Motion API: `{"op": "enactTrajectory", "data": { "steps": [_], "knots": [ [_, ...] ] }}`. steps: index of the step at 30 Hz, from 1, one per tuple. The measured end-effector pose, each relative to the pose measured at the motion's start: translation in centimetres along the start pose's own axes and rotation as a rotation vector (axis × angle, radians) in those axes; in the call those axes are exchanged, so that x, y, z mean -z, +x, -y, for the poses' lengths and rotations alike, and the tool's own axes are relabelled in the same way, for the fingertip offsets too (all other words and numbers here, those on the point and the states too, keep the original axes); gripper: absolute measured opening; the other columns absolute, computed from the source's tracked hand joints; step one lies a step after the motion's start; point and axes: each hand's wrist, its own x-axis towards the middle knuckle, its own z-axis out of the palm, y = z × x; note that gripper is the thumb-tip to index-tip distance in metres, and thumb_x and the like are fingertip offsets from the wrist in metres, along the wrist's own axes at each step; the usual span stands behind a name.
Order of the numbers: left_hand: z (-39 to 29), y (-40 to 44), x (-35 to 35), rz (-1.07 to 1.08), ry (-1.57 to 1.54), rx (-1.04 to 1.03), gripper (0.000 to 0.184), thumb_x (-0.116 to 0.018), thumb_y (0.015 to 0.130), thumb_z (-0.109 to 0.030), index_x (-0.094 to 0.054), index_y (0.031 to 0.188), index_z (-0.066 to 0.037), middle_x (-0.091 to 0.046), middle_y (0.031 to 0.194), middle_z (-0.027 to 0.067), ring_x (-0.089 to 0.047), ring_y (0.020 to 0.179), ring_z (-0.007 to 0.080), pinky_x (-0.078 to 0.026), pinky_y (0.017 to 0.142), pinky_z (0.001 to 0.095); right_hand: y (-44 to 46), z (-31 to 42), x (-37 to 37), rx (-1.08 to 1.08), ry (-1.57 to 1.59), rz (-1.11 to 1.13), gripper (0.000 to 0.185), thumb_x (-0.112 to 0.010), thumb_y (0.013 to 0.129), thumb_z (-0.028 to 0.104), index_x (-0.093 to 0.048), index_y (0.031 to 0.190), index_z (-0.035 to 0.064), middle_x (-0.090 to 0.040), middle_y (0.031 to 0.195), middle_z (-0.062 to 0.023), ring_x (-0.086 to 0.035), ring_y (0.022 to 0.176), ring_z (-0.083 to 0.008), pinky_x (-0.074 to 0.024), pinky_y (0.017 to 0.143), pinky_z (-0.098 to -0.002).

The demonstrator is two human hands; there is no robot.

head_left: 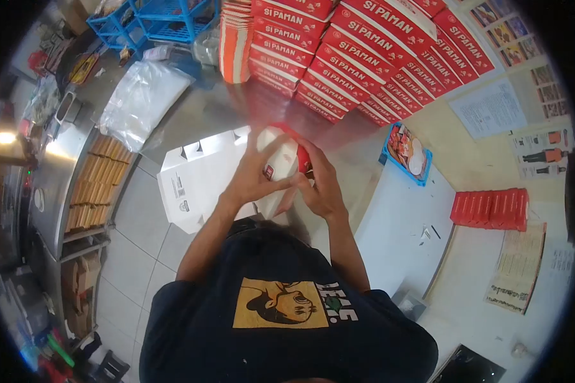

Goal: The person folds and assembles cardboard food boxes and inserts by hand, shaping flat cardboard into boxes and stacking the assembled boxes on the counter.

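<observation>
The person's hands are on a partly folded white-and-red cardboard carton (pixel 198 182), just in front of the chest at the near side of the steel desk (pixel 351 163), its flat panel sticking out leftward. The left hand (pixel 254 173) spreads thumb and fingers wide across it; whether it grips, I cannot tell. The right hand (pixel 322 185) holds its red edge. This looks like folding up the sides; the next move probably calls for creasing and tucking the flaps.
</observation>
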Motion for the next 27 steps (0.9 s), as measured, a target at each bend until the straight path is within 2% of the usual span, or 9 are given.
{"op": "enactTrajectory", "data": {
  "steps": [7,8,9,11,15,19,21,23,27],
  "knots": [
    [-2.0,-0.2,-1.5,-0.061,0.096,-0.068,0.101,-0.087,0.07,-0.018,-0.034,0.155,-0.011,-0.024,0.158,0.024,-0.032,0.144,0.0399,-0.034,0.116,0.0469,1.5,-0.8,-1.1,0.044,-0.188,-0.369,0.071,-0.071,0.088,0.029,-0.039,0.146,0.0036,-0.055,0.126,-0.0241,-0.061,0.112,-0.0391,-0.0506,0.094,-0.0438],
    [-1.9,0.1,-1.6,-0.052,0.096,-0.075,0.101,-0.087,0.07,-0.018,-0.034,0.155,-0.011,-0.024,0.158,0.024,-0.032,0.144,0.0399,-0.034,0.116,0.0469,2.1,-0.7,-0.3,-0.125,0.15,-0.359,0.075,-0.072,0.088,0.033,-0.037,0.147,0.0038,-0.053,0.13,-0.0241,-0.059,0.117,-0.0389,-0.0484,0.098,-0.0439],
    [-2.1,0.5,-1.6,-0.145,-0.146,0.04,0.106,-0.086,0.071,-0.014,-0.025,0.158,-0.009,-0.032,0.154,0.0238,-0.039,0.139,0.0363,-0.038,0.113,0.0446,2.3,-0.4,0.1,-0.291,0.492,-0.342,0.079,-0.074,0.088,0.038,-0.036,0.148,0.0039,-0.052,0.134,-0.0241,-0.057,0.121,-0.0387,-0.0462,0.102,-0.044],
    [-3.3,1.1,-2.0,-0.246,-0.41,0.199,0.111,-0.082,0.078,-0.009,-0.007,0.16,-0.007,-0.05,0.14,0.0196,-0.055,0.123,0.0269,-0.047,0.104,0.0384,2.2,-0.2,-1.1,-0.129,0.282,-0.378,0.081,-0.074,0.088,0.039,-0.034,0.149,0.0035,-0.052,0.136,-0.0245,-0.058,0.121,-0.0388,-0.0466,0.102,-0.0434],
    [-3.8,1.9,-3.2,-0.682,-0.762,0.311,0.095,-0.081,0.082,-0.008,-0.021,0.155,-0.002,-0.054,0.132,0.0167,-0.056,0.12,0.024,-0.049,0.098,0.0341,0.5,0.0,-1.9,-0.06,-0.013,-0.303,0.083,-0.074,0.088,0.04,-0.034,0.148,-0.0008,-0.062,0.127,-0.0249,-0.067,0.108,-0.0381,-0.0527,0.092,-0.0413],
    [-4.3,1.0,-4.0,-0.616,-0.69,0.342,0.095,-0.079,0.082,-0.005,-0.019,0.156,-0.003,-0.052,0.135,0.0173,-0.056,0.122,0.0236,-0.05,0.098,0.034,-0.3,1.0,-0.9,-0.354,0.166,-0.279,0.078,-0.072,0.09,0.04,-0.037,0.146,-0.0021,-0.066,0.12,-0.0258,-0.068,0.11,-0.0355,-0.0529,0.091,-0.0407],
    [-3.0,-0.1,-5.0,-0.393,-0.338,0.137,0.093,-0.08,0.081,-0.003,-0.023,0.154,-0.002,-0.053,0.135,0.0163,-0.056,0.121,0.0226,-0.051,0.097,0.0344,0.1,0.8,-0.6,-0.417,0.266,-0.312,0.078,-0.072,0.09,0.039,-0.037,0.147,-0.002,-0.066,0.121,-0.0259,-0.067,0.112,-0.0339,-0.0526,0.092,-0.0399],
    [-3.4,-0.1,-4.3,-0.334,-0.454,0.2,0.092,-0.081,0.079,-0.003,-0.026,0.154,-0.002,-0.055,0.134,0.0156,-0.057,0.12,0.0222,-0.05,0.098,0.0345,0.3,-0.5,-0.8,-0.084,0.079,-0.392,0.075,-0.075,0.091,0.034,-0.038,0.147,0.0001,-0.064,0.122,-0.0175,-0.063,0.113,-0.0205,-0.0506,0.093,-0.0347],
    [-6.3,1.4,0.8,-0.102,-0.486,0.229,0.093,-0.084,0.075,-0.001,-0.033,0.153,-0.001,-0.063,0.125,0.0123,-0.062,0.114,0.0208,-0.05,0.099,0.0347,2.4,2.3,5.0,0.266,-0.065,-0.429,0.08,-0.08,0.086,0.031,-0.038,0.148,0.0026,-0.062,0.125,-0.013,-0.06,0.117,-0.019,-0.0496,0.094,-0.0343]
  ]
}}
